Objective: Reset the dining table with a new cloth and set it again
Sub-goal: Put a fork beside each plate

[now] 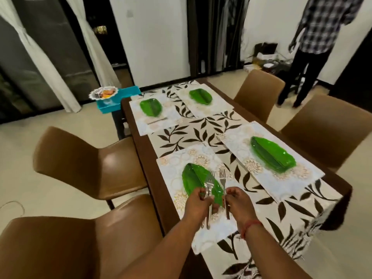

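a dark brown desk point(138, 158) is covered along its middle by a pale cloth point(203, 127) printed with dark leaves. four light placemats are laid on the cloth, and on each one a green leaf-shaped plate is placed. the nearest plate point(196, 181) is taken here as the landmark.

the left hand point(198, 200) is held over the near end of the nearest plate, and a bundle of cutlery point(209, 196) is gripped in its curled fingers; the handles of the bundle are pointed toward the person, below the plate. the right hand point(235, 200) is kept just beside the plate on its right side, and a single fork point(223, 184) is pinched there between thumb and fingers. the prongs of this fork are directed away from the person and are seen next to the right edge of the plate, above the nearest placemat point(175, 168). whether the fork is touching the mat cannot be told. the two hands are close to each other but apart.

beyond the nearest plate, brown chairs point(84, 162) are stood around the desk, and at the far left corner a turquoise tray point(112, 101) is seen. a second person in a checked shirt point(322, 23) is standing far behind the plate, to the right.
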A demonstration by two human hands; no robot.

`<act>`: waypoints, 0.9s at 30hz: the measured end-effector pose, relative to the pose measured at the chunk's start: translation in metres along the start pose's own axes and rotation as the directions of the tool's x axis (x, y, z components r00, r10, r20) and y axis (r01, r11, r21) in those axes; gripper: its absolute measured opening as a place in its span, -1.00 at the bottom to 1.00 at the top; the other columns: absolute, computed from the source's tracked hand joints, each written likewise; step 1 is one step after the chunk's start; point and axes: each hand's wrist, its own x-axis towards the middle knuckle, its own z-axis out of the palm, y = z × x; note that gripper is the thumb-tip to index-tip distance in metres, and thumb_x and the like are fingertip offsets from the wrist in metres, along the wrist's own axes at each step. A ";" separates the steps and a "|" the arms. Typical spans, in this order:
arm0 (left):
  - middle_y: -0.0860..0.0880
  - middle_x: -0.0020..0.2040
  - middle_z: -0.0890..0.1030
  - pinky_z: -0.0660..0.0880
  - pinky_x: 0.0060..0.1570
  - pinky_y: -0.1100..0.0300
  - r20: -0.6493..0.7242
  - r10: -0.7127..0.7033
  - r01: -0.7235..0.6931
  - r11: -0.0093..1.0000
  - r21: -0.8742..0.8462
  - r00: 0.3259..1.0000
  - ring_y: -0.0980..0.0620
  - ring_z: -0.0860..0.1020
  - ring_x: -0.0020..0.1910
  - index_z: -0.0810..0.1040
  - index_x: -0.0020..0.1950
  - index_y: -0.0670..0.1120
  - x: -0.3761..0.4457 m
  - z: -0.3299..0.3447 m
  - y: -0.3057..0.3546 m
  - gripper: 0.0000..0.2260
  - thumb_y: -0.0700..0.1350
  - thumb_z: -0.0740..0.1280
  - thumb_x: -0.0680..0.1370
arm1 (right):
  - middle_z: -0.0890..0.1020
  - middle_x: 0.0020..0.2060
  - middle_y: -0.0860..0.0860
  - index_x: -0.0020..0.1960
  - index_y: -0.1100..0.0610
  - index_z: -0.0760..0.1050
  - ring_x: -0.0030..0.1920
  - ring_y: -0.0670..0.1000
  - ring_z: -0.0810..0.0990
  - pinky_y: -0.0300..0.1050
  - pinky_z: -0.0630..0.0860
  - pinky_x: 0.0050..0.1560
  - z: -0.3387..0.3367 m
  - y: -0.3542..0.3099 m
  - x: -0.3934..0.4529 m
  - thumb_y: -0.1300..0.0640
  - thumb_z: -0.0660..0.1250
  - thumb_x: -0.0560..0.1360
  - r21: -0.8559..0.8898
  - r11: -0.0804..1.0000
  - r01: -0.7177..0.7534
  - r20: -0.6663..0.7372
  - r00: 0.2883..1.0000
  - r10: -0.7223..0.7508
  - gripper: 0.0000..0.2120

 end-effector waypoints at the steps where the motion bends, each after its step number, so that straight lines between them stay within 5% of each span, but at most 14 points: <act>1: -0.30 -0.02 0.60 0.66 -0.15 -0.06 -0.027 -0.007 0.006 0.999 -0.035 1.000 -0.13 0.69 -0.27 0.45 0.06 -0.14 0.010 -0.004 0.006 -0.87 -0.32 0.33 0.59 | 0.62 -0.27 0.11 -0.11 0.15 0.54 -0.31 0.05 0.54 -0.17 0.49 -0.33 0.006 -0.005 0.018 0.38 0.26 0.47 -0.055 0.998 0.017 0.004 1.000 -0.017 -0.82; 8: -0.23 -0.12 0.52 0.64 -0.28 0.06 -0.265 -0.032 -0.023 0.979 -0.201 0.964 -0.16 0.63 -0.27 0.42 0.02 -0.20 0.061 -0.048 0.022 -0.89 -0.38 0.30 0.59 | 0.66 -0.11 0.09 -0.01 0.05 0.60 -0.22 0.08 0.58 -0.11 0.48 -0.16 0.050 -0.018 0.152 0.31 0.25 0.48 -0.396 0.907 0.144 0.232 0.971 -0.053 -0.76; 11: -0.21 -0.12 0.53 0.64 -0.27 0.06 -0.433 -0.076 -0.046 0.964 -0.263 0.898 -0.17 0.65 -0.26 0.43 0.08 -0.25 0.067 -0.068 0.014 -0.89 -0.36 0.30 0.60 | 0.66 0.07 0.06 0.02 0.00 0.61 0.04 0.13 0.60 -0.19 0.46 -0.01 0.080 -0.030 0.218 0.32 0.22 0.48 -0.607 0.709 0.360 0.396 0.910 -0.123 -0.70; 15: -0.31 -0.05 0.55 0.64 -0.21 0.06 -0.628 -0.152 -0.069 0.947 -0.312 0.763 -0.21 0.68 -0.20 0.43 0.16 -0.31 0.037 -0.085 0.001 -0.82 -0.33 0.33 0.59 | 0.57 0.23 0.03 0.14 -0.14 0.56 0.24 0.18 0.49 0.08 0.43 0.23 0.122 -0.042 0.270 0.22 0.20 0.49 -0.752 0.367 0.547 0.570 0.820 -0.053 -0.64; 21: -0.42 0.07 0.57 0.66 -0.17 0.02 -0.772 -0.254 -0.087 0.925 -0.370 0.582 -0.29 0.69 -0.09 0.43 0.21 -0.28 0.001 -0.071 -0.009 -0.76 -0.30 0.35 0.58 | 0.51 0.25 -0.01 0.21 -0.20 0.48 0.30 0.14 0.41 0.16 0.33 0.26 0.162 -0.046 0.308 0.15 0.20 0.50 -0.675 0.017 0.737 0.736 0.673 0.072 -0.64; 27: -0.41 0.09 0.55 0.65 -0.22 0.07 -0.812 -0.291 -0.114 0.910 -0.398 0.506 -0.26 0.70 -0.11 0.42 0.23 -0.28 -0.005 -0.045 -0.008 -0.74 -0.29 0.37 0.57 | 0.46 0.16 0.05 0.19 -0.12 0.47 0.20 0.16 0.44 0.15 0.38 0.18 0.170 -0.033 0.314 0.12 0.20 0.51 -0.588 -0.067 0.806 0.809 0.587 -0.036 -0.71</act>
